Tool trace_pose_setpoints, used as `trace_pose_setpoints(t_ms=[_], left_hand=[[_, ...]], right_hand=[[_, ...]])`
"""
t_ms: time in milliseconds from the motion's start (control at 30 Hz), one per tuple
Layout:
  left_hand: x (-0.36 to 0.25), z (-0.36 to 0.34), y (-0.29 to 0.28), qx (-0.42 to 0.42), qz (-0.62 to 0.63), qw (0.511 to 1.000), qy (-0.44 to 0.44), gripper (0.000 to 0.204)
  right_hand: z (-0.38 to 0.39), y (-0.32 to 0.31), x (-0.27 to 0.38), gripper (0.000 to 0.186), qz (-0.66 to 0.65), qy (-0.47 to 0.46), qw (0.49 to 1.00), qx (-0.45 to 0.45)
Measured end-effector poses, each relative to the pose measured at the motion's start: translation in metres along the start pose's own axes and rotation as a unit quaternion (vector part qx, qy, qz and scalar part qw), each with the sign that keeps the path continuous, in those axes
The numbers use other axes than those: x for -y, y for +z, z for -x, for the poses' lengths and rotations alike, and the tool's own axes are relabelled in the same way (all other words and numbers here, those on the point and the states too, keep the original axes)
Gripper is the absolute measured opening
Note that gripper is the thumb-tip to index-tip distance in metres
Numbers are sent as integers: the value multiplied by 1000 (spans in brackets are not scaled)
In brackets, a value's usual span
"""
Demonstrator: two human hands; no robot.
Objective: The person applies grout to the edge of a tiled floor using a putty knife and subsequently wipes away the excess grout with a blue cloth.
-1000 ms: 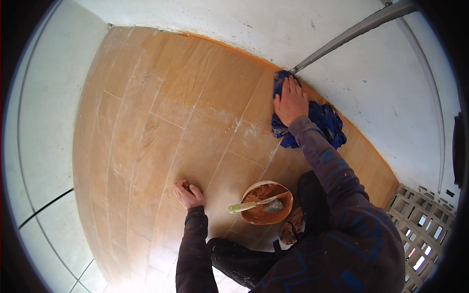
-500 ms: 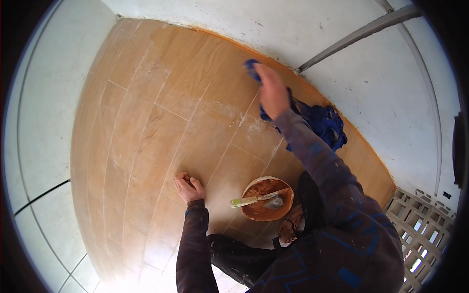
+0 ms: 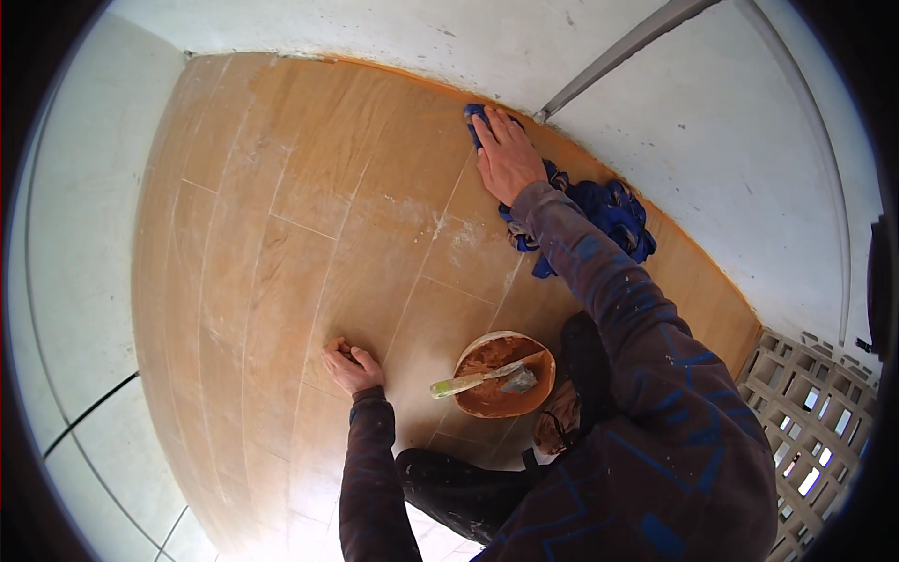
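Over by the far wall, my right hand (image 3: pixel 510 155) presses a bunched blue rag (image 3: pixel 478 116) against the floor, its fingers lying over the cloth. Part of the rag is hidden under the palm. More crumpled dark blue cloth (image 3: pixel 613 220) lies beside my right wrist along the wall; whether it joins the rag I cannot tell. My left hand (image 3: pixel 353 365) rests on the wood-look floor (image 3: pixel 375 281) with its fingers curled in; what they hold, if anything, is hidden. Between my arms stands a bowl (image 3: pixel 501 405) of orange-brown paste, with a putty knife (image 3: pixel 473 382) lying across it.
A white wall (image 3: pixel 655 103) with a slanting grey strip (image 3: pixel 623 56) borders the far right, an orange-brown line along its foot. White panels (image 3: pixel 94 281) stand at the left. A pale openwork block screen (image 3: pixel 810 412) is at the right. My bent legs are close to the bowl.
My right hand has gone from a blurred, raised-looking pose to lying flat over the rag by the wall. The whole view has shifted slightly. My left hand stays on the floor.
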State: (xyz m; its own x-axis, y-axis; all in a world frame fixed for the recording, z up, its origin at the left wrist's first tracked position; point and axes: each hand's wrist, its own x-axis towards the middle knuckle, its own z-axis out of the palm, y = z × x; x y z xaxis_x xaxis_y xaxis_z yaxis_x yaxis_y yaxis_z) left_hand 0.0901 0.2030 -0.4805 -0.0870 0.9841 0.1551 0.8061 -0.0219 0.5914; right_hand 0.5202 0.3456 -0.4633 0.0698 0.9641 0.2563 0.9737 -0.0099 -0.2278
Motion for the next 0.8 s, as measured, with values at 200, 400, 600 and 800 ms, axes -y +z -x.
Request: trace_pose_setpoints(t_ms=[200,400,600,800], left_hand=[[7,-2,-1,-21,-2,1000,17,29],[5,1,1,-2,17,1000,-11,29],[2,-2,-1,-16,31,999,3,29],[6,-4,-7,16,-10,1000,14,30]], right_hand=[[34,-21,-22,57,42,54,997,27],[75,-38,-38,61,107,114,985,67],[123,-57,-54,61,110,187,971,103],[66,-47,-9,61,-45,-27,997,48]])
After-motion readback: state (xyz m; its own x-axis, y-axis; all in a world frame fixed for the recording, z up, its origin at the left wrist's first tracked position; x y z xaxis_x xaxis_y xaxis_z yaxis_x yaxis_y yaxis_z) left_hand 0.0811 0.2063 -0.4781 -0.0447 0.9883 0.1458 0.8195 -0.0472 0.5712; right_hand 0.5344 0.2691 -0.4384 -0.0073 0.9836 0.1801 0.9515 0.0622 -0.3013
